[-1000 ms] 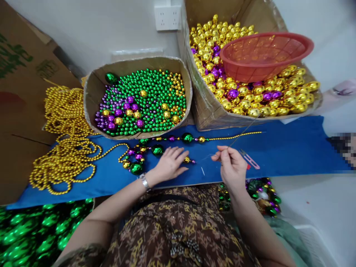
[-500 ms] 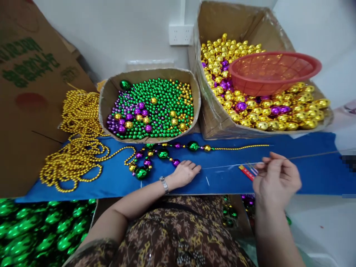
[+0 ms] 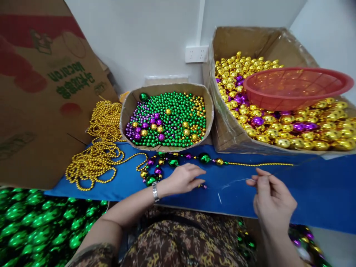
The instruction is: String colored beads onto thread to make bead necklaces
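My left hand (image 3: 183, 179) rests on the blue cloth (image 3: 306, 189), fingers curled and pinching the end of a bead strand (image 3: 172, 162) of green, purple and gold beads. My right hand (image 3: 271, 198) is raised a little to the right, fingers pinched on a thin needle with thread (image 3: 239, 181) that runs back toward the left hand. A thin gold bead chain (image 3: 258, 164) lies straight along the cloth beyond both hands.
A cardboard box of small green, purple and gold beads (image 3: 167, 118) stands behind the strand. A larger box of big gold beads (image 3: 278, 122) holds a red plastic basket (image 3: 297, 87). Gold chains are piled (image 3: 97, 148) at left; green baubles (image 3: 41, 226) lie lower left.
My right hand drew out to the right with the thread, then came back toward the middle. The left hand stayed on the strand. The camera tilted up and left.
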`<state>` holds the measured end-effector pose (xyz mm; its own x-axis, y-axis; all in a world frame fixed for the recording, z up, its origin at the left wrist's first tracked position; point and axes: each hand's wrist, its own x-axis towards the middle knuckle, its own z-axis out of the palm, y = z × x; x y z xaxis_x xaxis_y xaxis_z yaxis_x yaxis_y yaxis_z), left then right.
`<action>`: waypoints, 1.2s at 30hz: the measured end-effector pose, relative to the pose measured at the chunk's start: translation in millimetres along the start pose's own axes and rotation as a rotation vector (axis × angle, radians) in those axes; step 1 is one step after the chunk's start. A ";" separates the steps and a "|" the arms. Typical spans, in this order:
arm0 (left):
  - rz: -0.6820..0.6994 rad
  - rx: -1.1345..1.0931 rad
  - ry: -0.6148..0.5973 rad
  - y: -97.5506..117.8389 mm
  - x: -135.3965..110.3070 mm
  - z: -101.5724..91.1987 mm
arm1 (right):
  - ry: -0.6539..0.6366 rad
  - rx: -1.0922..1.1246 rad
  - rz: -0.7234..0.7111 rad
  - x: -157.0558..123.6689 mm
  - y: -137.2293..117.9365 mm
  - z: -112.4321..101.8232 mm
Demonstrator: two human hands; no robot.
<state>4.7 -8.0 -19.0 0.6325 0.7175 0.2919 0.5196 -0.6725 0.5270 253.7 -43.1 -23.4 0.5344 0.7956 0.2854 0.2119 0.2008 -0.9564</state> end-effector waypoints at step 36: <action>-0.499 -0.983 0.633 -127.5 84.1 -147.5 | -0.659 -0.184 -0.440 -29.4 14.8 70.1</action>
<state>-93.1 164.8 56.1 -0.0331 0.9965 0.0773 -0.1933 -0.0823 0.9777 183.8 -23.5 -50.2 -0.2082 0.8501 0.4838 0.4523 0.5222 -0.7230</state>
